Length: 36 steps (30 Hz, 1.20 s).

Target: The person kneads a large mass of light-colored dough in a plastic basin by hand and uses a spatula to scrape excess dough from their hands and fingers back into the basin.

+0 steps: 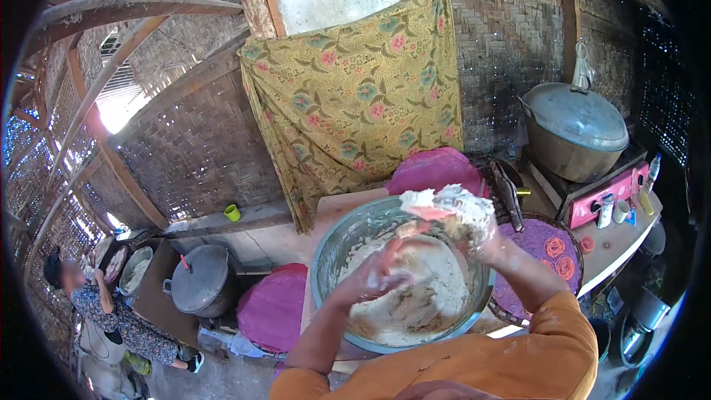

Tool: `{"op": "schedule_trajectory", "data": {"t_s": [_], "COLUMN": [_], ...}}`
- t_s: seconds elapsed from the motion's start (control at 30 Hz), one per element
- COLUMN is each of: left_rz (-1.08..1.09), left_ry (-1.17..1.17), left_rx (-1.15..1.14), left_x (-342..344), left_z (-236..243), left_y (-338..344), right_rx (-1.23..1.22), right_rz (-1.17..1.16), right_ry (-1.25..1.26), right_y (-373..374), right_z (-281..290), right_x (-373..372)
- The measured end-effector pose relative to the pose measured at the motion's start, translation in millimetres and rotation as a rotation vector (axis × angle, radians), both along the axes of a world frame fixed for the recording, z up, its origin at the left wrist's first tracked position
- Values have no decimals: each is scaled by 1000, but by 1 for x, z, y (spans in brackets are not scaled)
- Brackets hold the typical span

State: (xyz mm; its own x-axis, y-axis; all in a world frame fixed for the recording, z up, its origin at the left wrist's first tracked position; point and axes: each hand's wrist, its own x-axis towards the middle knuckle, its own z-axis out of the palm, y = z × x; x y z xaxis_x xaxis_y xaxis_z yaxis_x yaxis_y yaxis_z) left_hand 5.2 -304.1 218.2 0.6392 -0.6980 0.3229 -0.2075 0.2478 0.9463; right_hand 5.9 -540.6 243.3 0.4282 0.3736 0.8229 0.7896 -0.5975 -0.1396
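A wide metal basin (320, 292) stands on the table before me, with pale floury dough (426, 296) spread over its bottom and smeared up its wall. My right hand (480, 241), coated in white, grips a sticky lump of white dough (448, 204) above the far right of the basin. Lower and to the left, my left hand (379, 274) hovers over the basin, slightly blurred, its floury fingers apart with nothing visible in them.
Right of the basin lies a round tray (526, 255) with a purple lining and orange coils. Beyond it a large lidded pot (574, 130) sits on a stove (603, 204). Purple round covers (274, 307) and another lidded pot (200, 281) are at left. A person (111, 307) works at far left.
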Motion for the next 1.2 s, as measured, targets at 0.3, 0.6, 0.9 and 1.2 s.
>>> {"op": "schedule_trajectory", "data": {"t_s": [0.3, 0.6, 0.9, 1.2], "left_rz": [794, 1079, 939, 735], "left_ry": [-1054, -900, -874, -791], "left_rx": [787, 888, 943, 701], "left_x": [0, -6, -5, 5], "left_z": [-6, -19, 5, -14], "left_y": [-9, -24, -18, -23], "right_rx": [-143, -169, -72, -195], "right_rz": [-175, -279, -315, -325], "right_ry": [2, 32, 106, 42], "right_y": [-2, 12, 6, 11], "right_z": [-49, -63, -47, -77], "right_x": [-12, -16, -6, -4]}}
